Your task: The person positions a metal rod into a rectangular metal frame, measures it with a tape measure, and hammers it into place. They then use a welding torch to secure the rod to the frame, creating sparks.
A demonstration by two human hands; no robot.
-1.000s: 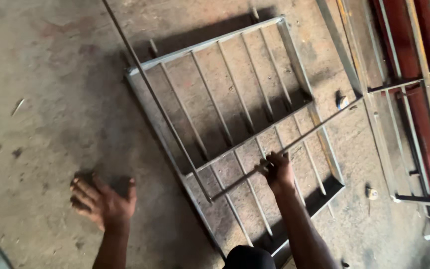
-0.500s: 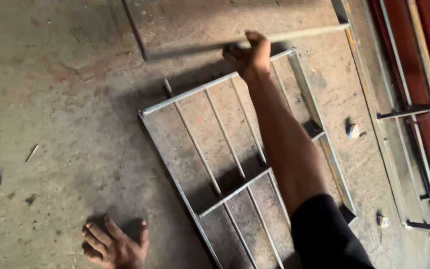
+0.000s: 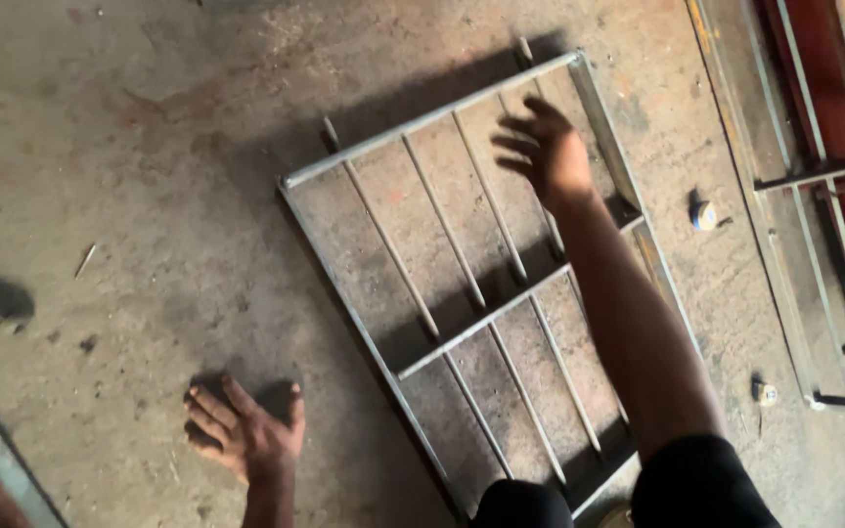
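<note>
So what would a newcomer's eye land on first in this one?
The rectangular grey metal grille frame lying flat on the stained concrete floor, centre. The right hand hovers open-fingered over its upper bars, while the left hand presses flat on the floor at lower left.

Concrete floor (image 3: pixel 129 147), stained and dusty, fills the frame. Small round tape roll (image 3: pixel 703 215) at right of centre; second small round object (image 3: pixel 765 393) at lower right. Red metal frames (image 3: pixel 833 196) along the right edge. Thin stick (image 3: pixel 85 260) at left.
</note>
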